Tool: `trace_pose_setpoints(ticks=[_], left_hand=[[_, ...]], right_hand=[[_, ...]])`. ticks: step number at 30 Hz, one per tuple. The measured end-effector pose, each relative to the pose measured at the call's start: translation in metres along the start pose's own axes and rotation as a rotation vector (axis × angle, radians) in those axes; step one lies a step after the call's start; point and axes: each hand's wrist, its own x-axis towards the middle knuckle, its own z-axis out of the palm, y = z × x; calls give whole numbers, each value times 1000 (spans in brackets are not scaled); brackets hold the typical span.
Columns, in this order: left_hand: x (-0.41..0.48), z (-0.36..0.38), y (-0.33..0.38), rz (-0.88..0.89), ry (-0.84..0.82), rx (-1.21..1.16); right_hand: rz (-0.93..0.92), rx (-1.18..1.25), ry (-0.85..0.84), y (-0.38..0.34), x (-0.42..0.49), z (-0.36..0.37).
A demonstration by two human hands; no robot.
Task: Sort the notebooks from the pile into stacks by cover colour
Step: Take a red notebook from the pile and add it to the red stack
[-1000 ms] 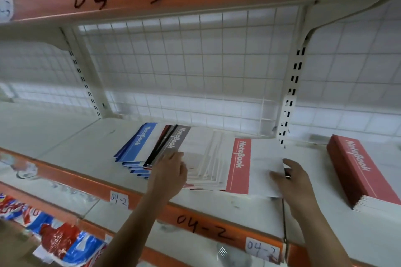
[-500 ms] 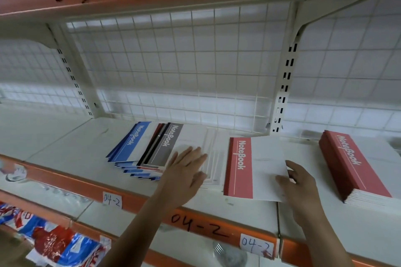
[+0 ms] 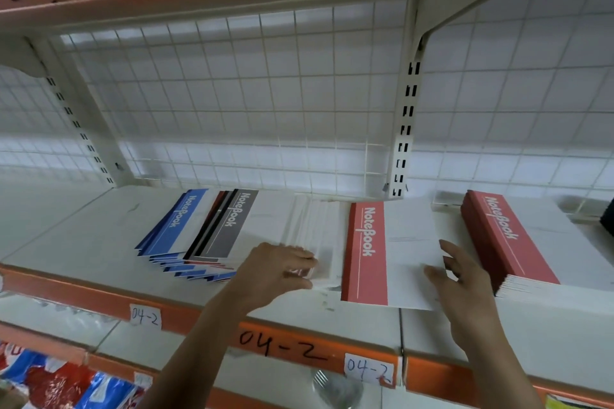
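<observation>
Shelf (image 3: 83, 236), white, orange front edge, tags marked 04-2.
Pile (image 3: 229, 229): notebooks fanned out, blue, grey and red bands showing, left of centre on the shelf.
Single red notebook (image 3: 365, 252): flat, just right of the pile.
Red stack (image 3: 508, 236): squared, further right, near the single one.
Left hand (image 3: 282, 271): fingers curled round the pile's near right corner, gripping it.
Right hand (image 3: 455, 276): fingers loosely spread, resting on the red notebook's white right side.
Hands apart.

red-banded notebook (image 3: 365, 252), blue notebooks (image 3: 172, 229), orange shelf edge (image 3: 199, 319)
</observation>
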Motion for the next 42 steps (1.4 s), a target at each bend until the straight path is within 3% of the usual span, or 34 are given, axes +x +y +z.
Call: trace_pose_setpoints(ticks=[5, 8, 13, 21, 24, 31, 35, 37, 40, 42], left_hand=[[-2, -2, 2, -5, 111, -124], [-2, 5, 11, 56, 210, 15], [9, 22, 34, 138, 519, 398], [23, 30, 78, 27, 578, 233], [27, 37, 110, 64, 478, 168], [19, 76, 137, 343, 164, 114], [14, 68, 137, 343, 18, -98], [15, 64, 128, 230, 69, 81], [14, 57, 110, -146, -25, 418], [12, 56, 100, -196, -64, 607]], right_hand=[[-2, 0, -7, -4, -3, -7], [-3, -15, -8, -5, -5, -8], [13, -27, -2, -10, -11, -11], [90, 4, -75, -11, -21, -16], [215, 120, -166, -16, -26, -20], [310, 412, -135, -19, -21, -30], [246, 299, -173, -15, -23, -39], [245, 211, -184, -16, -26, -43], [218, 106, -161, -21, -29, -47], [195, 65, -144, -23, -29, -48]])
